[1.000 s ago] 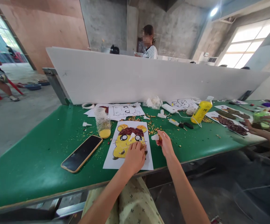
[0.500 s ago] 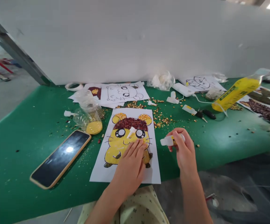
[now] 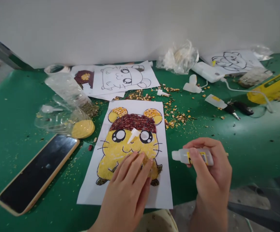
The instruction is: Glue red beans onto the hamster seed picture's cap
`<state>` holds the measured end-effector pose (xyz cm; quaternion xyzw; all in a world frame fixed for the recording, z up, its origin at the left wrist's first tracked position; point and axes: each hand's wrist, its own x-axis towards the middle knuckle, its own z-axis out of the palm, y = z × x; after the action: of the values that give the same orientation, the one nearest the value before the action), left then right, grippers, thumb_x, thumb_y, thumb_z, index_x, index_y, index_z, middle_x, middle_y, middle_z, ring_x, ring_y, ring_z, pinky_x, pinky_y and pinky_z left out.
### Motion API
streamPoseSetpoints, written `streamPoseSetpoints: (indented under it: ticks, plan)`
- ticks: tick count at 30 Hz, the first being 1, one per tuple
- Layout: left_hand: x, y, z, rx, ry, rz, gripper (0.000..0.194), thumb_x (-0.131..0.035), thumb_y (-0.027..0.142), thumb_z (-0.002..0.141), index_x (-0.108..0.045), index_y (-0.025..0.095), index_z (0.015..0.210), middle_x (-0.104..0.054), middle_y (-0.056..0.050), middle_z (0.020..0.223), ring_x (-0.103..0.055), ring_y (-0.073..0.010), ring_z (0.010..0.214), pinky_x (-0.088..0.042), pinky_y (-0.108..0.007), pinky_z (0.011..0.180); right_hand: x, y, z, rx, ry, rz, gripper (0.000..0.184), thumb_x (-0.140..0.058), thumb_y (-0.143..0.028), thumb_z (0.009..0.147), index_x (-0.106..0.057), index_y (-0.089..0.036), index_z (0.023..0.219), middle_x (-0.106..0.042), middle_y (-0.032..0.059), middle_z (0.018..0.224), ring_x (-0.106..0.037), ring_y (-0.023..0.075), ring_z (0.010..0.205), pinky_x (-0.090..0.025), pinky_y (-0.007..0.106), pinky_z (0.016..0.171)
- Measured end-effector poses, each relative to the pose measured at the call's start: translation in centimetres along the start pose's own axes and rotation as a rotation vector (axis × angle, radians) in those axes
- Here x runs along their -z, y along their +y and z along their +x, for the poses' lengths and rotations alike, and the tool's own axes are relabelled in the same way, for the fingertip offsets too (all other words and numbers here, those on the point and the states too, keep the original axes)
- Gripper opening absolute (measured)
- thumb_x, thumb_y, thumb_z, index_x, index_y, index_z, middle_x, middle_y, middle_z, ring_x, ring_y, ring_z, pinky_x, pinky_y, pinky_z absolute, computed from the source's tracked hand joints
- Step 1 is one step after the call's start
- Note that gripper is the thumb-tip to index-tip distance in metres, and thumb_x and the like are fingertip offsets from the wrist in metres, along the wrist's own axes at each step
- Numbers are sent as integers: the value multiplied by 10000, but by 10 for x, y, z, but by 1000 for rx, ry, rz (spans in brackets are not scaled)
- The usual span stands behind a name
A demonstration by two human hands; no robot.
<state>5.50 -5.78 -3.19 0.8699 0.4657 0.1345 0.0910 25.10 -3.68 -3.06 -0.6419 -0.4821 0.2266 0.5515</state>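
the hamster picture (image 3: 105,167) is lying on a white sheet (image 3: 89,195), near the front edge of the green table (image 3: 253,154). red beans (image 3: 131,123) are covering its forehead, and corn (image 3: 152,112) is filling part of each ear. a white nozzle (image 3: 133,136) is lying aslant between the eyes. the left hand (image 3: 126,185) is resting over the belly, with its fingers stretching forward and standing with narrow gaps; what is lying beneath them, i cannot tell. to the right of the sheet, the right hand (image 3: 214,170) is holding a glue bottle (image 3: 183,156) between thumb and curled fingers, and its uncapped mouth is pointing toward the sheet.

on the left, a phone (image 3: 38,174) is lying face up, and just behind it a clear bottle (image 3: 67,120) is lying on its side. behind the sheet, loose grains (image 3: 178,117) are scattering over the table, and a line drawing (image 3: 125,79) is lying sideways. farther right, a plastic bag (image 3: 178,58), a key (image 3: 236,116) and a yellow bottle (image 3: 273,85) are lying.
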Motion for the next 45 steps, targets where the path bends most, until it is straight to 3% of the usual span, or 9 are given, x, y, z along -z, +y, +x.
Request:
streamPoseSetpoints:
  ticks: [7,16,27,39,45]
  plan:
    - [-3,-3,4,8,24,-4,455,-465,196,876,-435,168,1329,-483,-59,1356,-375,-249,1257,-381,-398,1003,-1,-4,-2,-24,-22,-44,93,-579,-296,837,-581,-219,888,-595,-7,821,-544,98,652,-425,195,493]
    - [-7,11,13,123,67,82,395,-416,341,922,-495,266,1302,-590,-14,1218,-487,-237,1110,-369,-388,941,0,-4,-3,-59,-54,-83,122,-587,-323,830,-582,-224,903,-596,3,837,-558,126,690,-446,230,532]
    - [-8,11,13,100,67,140,391,-393,281,928,-486,257,1308,-574,-27,1223,-478,-230,1118,-353,-374,964,3,-6,-1,-48,-82,-123,104,-585,-306,827,-591,-225,890,-605,5,827,-558,128,672,-434,230,535]
    - [-5,4,10,104,9,20,531,-442,298,910,-316,157,1406,-554,-67,1218,-452,-225,1130,-365,-346,974,2,-4,-3,-49,-92,-79,111,-572,-299,839,-574,-228,924,-594,13,841,-562,132,692,-445,226,517]
    - [-7,7,12,83,34,107,441,-442,272,905,-431,243,1345,-562,-55,1205,-478,-241,1097,-370,-391,956,3,-3,-1,-45,-113,-85,120,-576,-302,834,-579,-228,928,-596,13,835,-559,125,666,-443,227,512]
